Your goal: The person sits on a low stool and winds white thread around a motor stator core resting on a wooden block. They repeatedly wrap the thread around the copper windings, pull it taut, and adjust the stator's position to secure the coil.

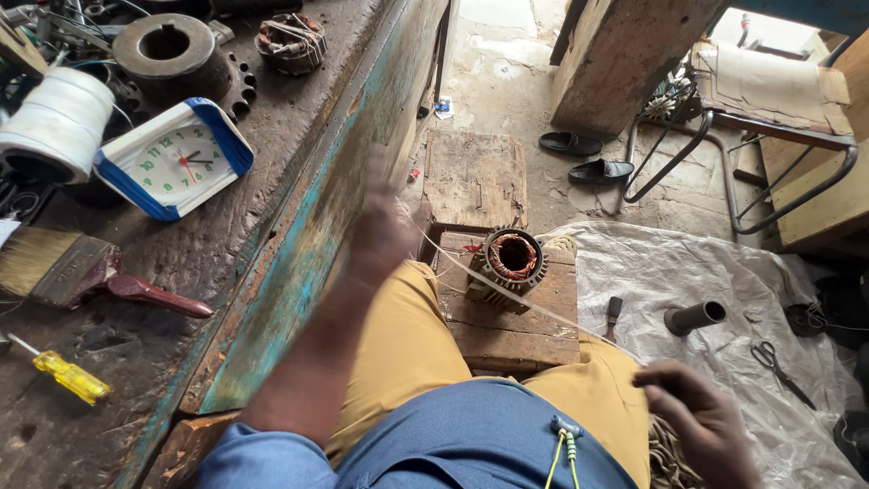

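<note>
Motor stator (pixel 513 258) on wooden block's (pixel 511 330) far edge, copper windings inside; right hand (pixel 701 421) pinching white cord (pixel 534 306); left hand (pixel 385 231) blurred, grip unclear.

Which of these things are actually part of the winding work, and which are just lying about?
In hand: left hand, right hand, taut pale cord, round copper-wound motor stator, wooden block.
Lying about: blue-white clock, yellow-handled screwdriver, flat paintbrush, scissors.

We wear a blue shirt (pixel 471 444) with sleeves rolled above the elbow, and mustard-yellow trousers (pixel 407 335). A yellow-green cord with a small grey fitting (pixel 565 435) hangs at the shirt front. Both hands (pixel 697 417) are bare, without gloves or rings.
</note>
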